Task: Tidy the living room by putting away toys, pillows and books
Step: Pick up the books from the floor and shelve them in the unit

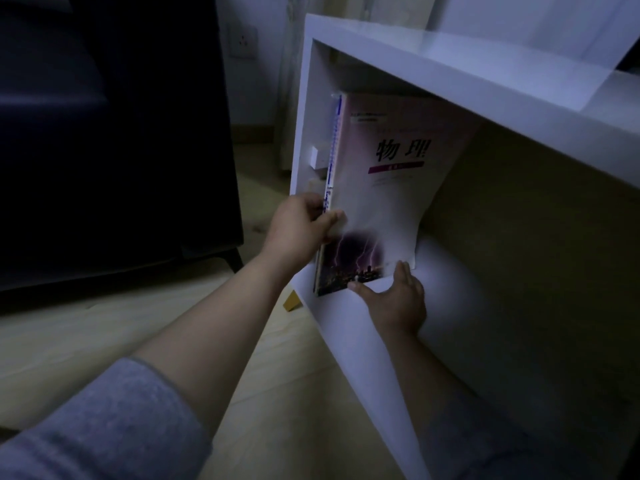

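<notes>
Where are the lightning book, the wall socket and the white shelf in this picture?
lightning book [388,202], head view, middle of its front cover.
wall socket [243,41], head view, centre of its plate.
white shelf [433,64], head view, on its top board.

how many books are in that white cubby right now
2: the lightning-cover book facing out, and a blue-spined book pressed behind it, toward the left wall of the cubby. More may be hidden behind.
</notes>
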